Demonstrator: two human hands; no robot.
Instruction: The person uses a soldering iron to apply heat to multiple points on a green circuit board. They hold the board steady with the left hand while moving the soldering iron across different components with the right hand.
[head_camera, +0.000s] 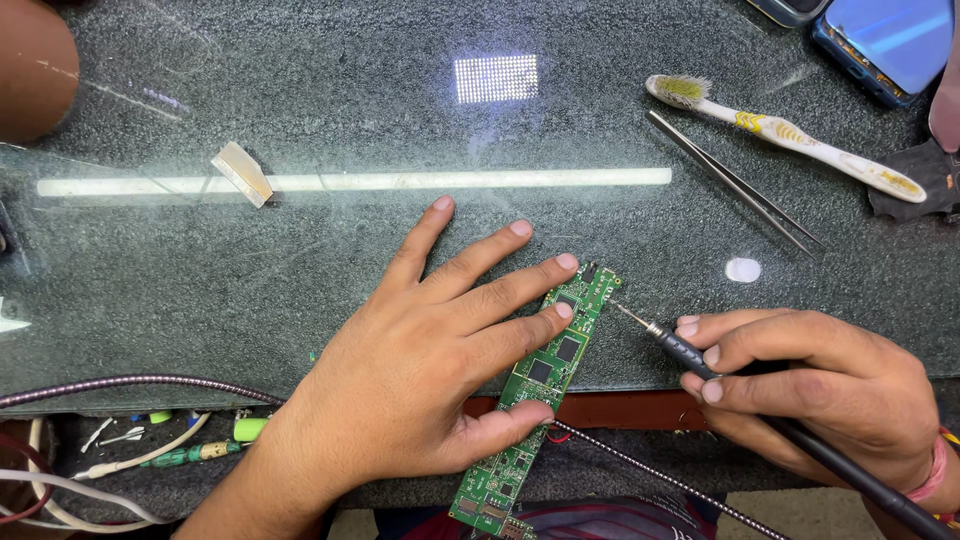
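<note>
Board (545, 385), long, narrow and green, lies slantwise over the near edge of the glass top (300, 280), its near end hanging past the edge toward you and its far end pointing up and right. You pin it with your left hand (430, 370): fingers spread, the thumb pressed on its middle, two fingertips resting on its far part. It looks light, thin and stiff, studded with dark square chips, so I judge it fragile; hold it by the bare long edges, not the parts.

Your right hand (810, 385) pinches a slim black iron (690, 355) like a pen, thumb and fingers closed round the grip, the fine metal tip touching or just beside the board's far right edge; I cannot tell which. A braided cable (650, 470) runs under the board toward the near right.

At the near left, below the glass, lie small tools and wires (150, 440). Farther off, the glass is dark, speckled and glossy, with lamp glare. At the far right lie steel tweezers (735, 185), a worn white toothbrush (790, 135), and a blue phone (880, 45).
</note>
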